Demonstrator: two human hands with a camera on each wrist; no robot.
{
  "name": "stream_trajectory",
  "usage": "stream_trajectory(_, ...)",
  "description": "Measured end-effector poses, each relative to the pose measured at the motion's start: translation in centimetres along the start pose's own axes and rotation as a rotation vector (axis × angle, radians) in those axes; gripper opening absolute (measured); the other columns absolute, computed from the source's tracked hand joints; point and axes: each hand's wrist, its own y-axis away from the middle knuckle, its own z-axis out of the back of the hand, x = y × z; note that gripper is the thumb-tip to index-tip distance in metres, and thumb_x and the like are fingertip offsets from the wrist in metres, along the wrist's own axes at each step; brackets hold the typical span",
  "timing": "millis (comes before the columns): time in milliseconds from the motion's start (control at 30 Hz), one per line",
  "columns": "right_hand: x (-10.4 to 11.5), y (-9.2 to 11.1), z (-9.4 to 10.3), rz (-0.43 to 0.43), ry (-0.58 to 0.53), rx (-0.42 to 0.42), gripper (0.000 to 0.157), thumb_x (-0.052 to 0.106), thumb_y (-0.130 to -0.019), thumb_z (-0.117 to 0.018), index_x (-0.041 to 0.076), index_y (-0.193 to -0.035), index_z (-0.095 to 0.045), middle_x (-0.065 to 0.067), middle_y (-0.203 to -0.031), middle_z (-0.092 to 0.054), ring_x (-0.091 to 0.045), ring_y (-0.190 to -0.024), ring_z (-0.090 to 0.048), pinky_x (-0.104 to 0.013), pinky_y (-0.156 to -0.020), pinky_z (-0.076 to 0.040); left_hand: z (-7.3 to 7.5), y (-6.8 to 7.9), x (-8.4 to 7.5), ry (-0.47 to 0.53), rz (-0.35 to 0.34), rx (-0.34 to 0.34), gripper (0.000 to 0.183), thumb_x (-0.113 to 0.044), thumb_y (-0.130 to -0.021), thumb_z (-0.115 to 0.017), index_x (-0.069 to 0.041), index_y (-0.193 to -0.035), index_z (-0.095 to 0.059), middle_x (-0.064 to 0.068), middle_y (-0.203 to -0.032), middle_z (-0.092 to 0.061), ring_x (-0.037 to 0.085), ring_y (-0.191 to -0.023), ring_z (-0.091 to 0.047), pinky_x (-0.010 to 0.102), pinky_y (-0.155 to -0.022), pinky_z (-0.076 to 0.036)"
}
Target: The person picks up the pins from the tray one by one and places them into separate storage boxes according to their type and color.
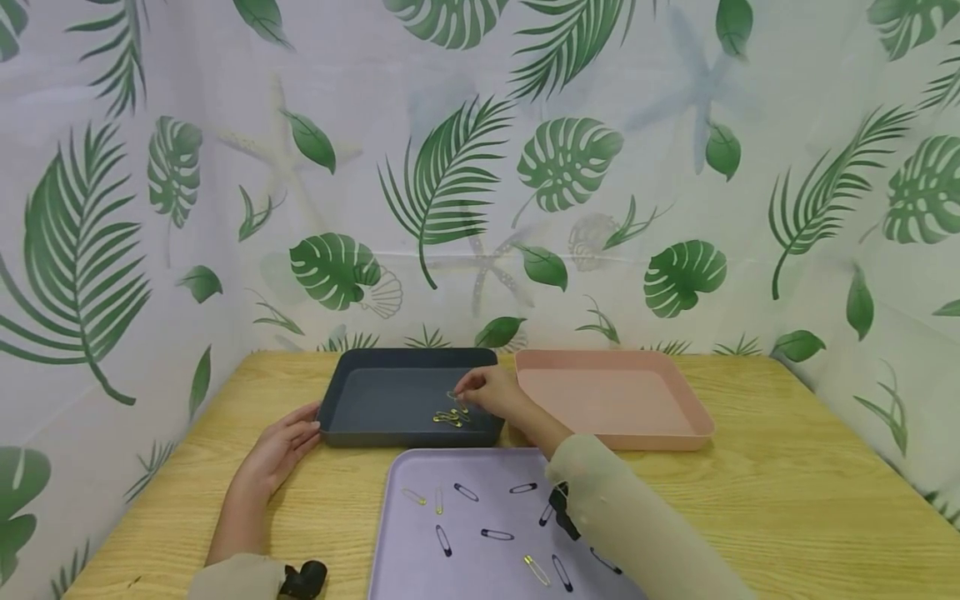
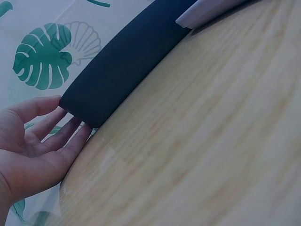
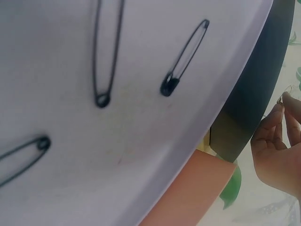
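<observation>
In the head view, my right hand (image 1: 491, 392) is over the right part of the dark tray (image 1: 375, 402). Its thumb and fingertips pinch a gold safety pin (image 3: 281, 99), small in the right wrist view. Beneath that hand, several gold safety pins (image 1: 448, 418) lie bunched on the tray floor. My left hand (image 2: 40, 146) touches the dark tray's left end with its fingertips, fingers extended. Nearer to me, the lilac tray (image 1: 401, 575) carries black safety pins (image 1: 497, 535) spread apart, plus a few gold ones (image 1: 536, 570).
A pink tray (image 1: 615, 400) stands to the right of the dark one, close to it. All three trays rest on a wood-grain table (image 1: 787, 500). A leaf-printed cloth (image 1: 480, 208) hangs behind and at the sides. My right forearm crosses over the lilac tray.
</observation>
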Motion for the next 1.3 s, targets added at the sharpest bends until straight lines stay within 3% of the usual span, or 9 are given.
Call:
stream_trajectory(567, -0.14, -0.48, -0.12, -0.023, -0.022, -0.022, 0.004, 0.002, -0.081, -0.068, 0.002, -0.084, -0.07, 0.001, -0.066, -0.058, -0.011, -0.055, -0.049, -0.021, -0.05, -0.041, 0.21, -0.19, -0.24, 0.006, -0.002, -0.006, 0.054, 0.0, -0.096, -0.041, 0.007, -0.143, -0.016, 0.019, -0.144, -0.023, 0.004, -0.105, -0.051, 0.024, -0.095, -0.037)
stream_trajectory(933, -0.21, -0.69, -0.3, -0.014, -0.007, -0.03, 0.004, 0.001, -0.08, -0.068, 0.0, -0.084, -0.069, 0.001, -0.065, -0.058, -0.01, -0.054, -0.049, -0.021, -0.049, -0.041, 0.21, -0.34, -0.18, 0.003, 0.006, -0.005, 0.054, 0.0, -0.096, -0.041, 0.006, -0.144, -0.016, 0.021, -0.146, -0.016, 0.005, -0.107, -0.05, 0.024, -0.096, -0.036)
stream_trajectory(1300, -0.06, -0.4, -0.03, -0.048, -0.013, -0.019, 0.006, 0.005, -0.082, -0.068, 0.003, -0.087, -0.069, 0.0, -0.071, -0.059, -0.012, -0.057, -0.049, -0.021, -0.049, -0.041, 0.21, -0.33, -0.15, -0.006, 0.006, -0.011, 0.054, -0.001, -0.096, -0.041, 0.005, -0.144, -0.016, 0.02, -0.146, -0.02, 0.006, -0.108, -0.049, 0.025, -0.097, -0.035)
